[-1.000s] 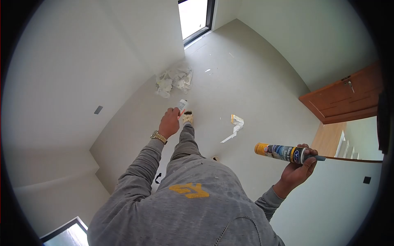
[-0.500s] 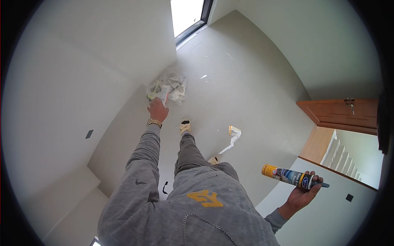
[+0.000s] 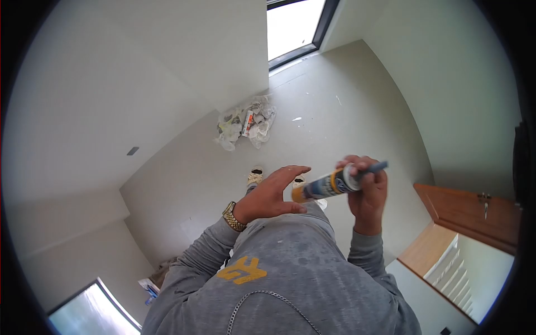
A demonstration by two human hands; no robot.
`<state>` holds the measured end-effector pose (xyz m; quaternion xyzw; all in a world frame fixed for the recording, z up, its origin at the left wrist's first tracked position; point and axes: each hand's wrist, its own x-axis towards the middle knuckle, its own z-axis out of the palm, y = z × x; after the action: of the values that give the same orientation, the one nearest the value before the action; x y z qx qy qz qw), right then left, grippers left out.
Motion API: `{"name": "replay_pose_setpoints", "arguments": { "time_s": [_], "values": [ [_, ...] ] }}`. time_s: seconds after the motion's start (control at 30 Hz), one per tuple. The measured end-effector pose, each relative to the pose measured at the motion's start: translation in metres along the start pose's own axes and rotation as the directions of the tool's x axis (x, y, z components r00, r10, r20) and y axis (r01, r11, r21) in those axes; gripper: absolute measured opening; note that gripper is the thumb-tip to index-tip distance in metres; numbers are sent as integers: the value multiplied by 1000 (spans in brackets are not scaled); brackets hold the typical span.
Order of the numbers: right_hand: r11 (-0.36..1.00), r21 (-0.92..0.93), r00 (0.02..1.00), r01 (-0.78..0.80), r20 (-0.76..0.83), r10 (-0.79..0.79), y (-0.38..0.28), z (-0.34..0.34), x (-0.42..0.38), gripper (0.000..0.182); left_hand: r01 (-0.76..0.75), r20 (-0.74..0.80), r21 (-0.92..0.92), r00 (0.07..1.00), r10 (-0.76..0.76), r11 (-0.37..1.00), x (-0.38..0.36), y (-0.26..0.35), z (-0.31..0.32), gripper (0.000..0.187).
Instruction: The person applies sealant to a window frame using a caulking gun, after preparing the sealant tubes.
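Observation:
My right hand (image 3: 369,195) is wrapped round the nozzle end of a sealant cartridge (image 3: 325,187) with a yellow base and a grey nozzle. The cartridge lies nearly level in front of my body, its nozzle pointing right. Close to the yellow base is my left hand (image 3: 273,194), thumb and fingers spread, with a gold watch (image 3: 233,216) on the wrist. It holds nothing, and a small gap shows between it and the cartridge. On the floor beyond, a white and orange tube (image 3: 248,123) rests on a clear plastic bag (image 3: 228,133) of rubbish.
The bag lies against the wall corner near a dark-framed window (image 3: 296,28). White scraps (image 3: 296,118) dot the grey floor. At right a brown wooden door (image 3: 466,215) stands open, with stairs (image 3: 449,273) past it. Some items (image 3: 151,290) sit at lower left.
My left hand has let go of the white tube at the bag and come back towards my body. My right hand has brought the sealant cartridge inward and up, in front of me.

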<state>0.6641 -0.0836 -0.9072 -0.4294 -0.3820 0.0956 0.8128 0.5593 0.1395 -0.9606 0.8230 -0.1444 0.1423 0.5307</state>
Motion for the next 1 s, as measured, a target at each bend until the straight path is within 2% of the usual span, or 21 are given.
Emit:
{"name": "replay_pose_setpoints", "arguments": {
  "time_s": [0.03,0.07,0.1,0.17,0.2,0.23,0.3,0.33,0.37,0.4,0.47,0.53,0.57,0.63,0.67,0.77,0.83,0.87,0.9,0.97,1.0],
  "values": [
    [986,117,988,-121,109,108,11,0,25,26,-22,-40,-16,999,22,1000,13,13,9,73],
    [951,187,958,-246,198,209,19,5,41,23,40,-144,-138,988,-60,990,15,23,18,78],
    [899,291,919,-328,318,232,31,10,53,19,51,-187,-126,980,-74,991,13,27,23,78],
    [802,280,827,-528,383,411,33,30,69,19,194,-364,-237,891,-272,952,3,33,31,71],
    [826,206,823,-524,371,430,38,38,72,19,275,-560,-62,786,-262,959,-3,44,39,57],
    [848,130,821,-513,363,441,46,46,72,19,282,-607,-54,752,-256,958,-9,53,44,57],
    [831,116,777,-545,442,448,60,65,65,19,578,-870,185,472,-141,794,-29,68,53,47],
    [826,110,766,-553,457,453,67,75,59,18,583,-867,115,454,-205,805,-44,77,51,47],
    [783,121,695,-611,555,456,67,82,52,19,585,-847,48,453,-277,809,-60,86,51,46],
    [742,129,631,-658,633,449,68,92,41,21,476,-772,-139,497,-396,868,-86,89,51,46],
    [705,-11,377,-709,839,393,65,109,11,29,375,-589,-456,553,-589,807,-144,101,64,43],
    [639,-30,166,-769,956,244,59,129,-19,37,237,-472,-634,635,-611,736,-188,109,92,52],
    [614,-66,55,-786,983,176,61,138,-36,41,81,-442,-737,693,-570,671,-209,114,110,51],
    [565,-109,-95,-818,994,54,55,156,-65,37,-145,-447,-832,746,-493,536,-249,112,154,56],
    [555,-128,-117,-822,992,56,58,166,-88,37,-227,-487,-829,742,-461,512,-267,112,174,56],
    [454,-158,-200,-877,979,-45,73,191,-152,32,-383,-595,-790,666,-449,479,-301,122,218,53],
    [523,-248,-183,-816,968,174,79,215,-206,24,-166,-779,-627,135,-612,761,-330,143,241,48],
    [479,-254,-156,-840,959,235,84,224,-233,23,34,-783,-620,-87,-616,784,-341,151,248,43],
    [470,-269,-178,-841,957,230,85,234,-259,23,25,-780,-622,-108,-616,783,-362,153,257,43],
    [428,-323,-192,-844,928,320,90,248,-292,22,360,-807,-584,-349,-476,727,-390,146,272,37],
    [425,-364,-253,-829,921,295,91,257,-314,22,244,-771,-623,-351,-531,743,-403,159,278,35]
  ]
}}
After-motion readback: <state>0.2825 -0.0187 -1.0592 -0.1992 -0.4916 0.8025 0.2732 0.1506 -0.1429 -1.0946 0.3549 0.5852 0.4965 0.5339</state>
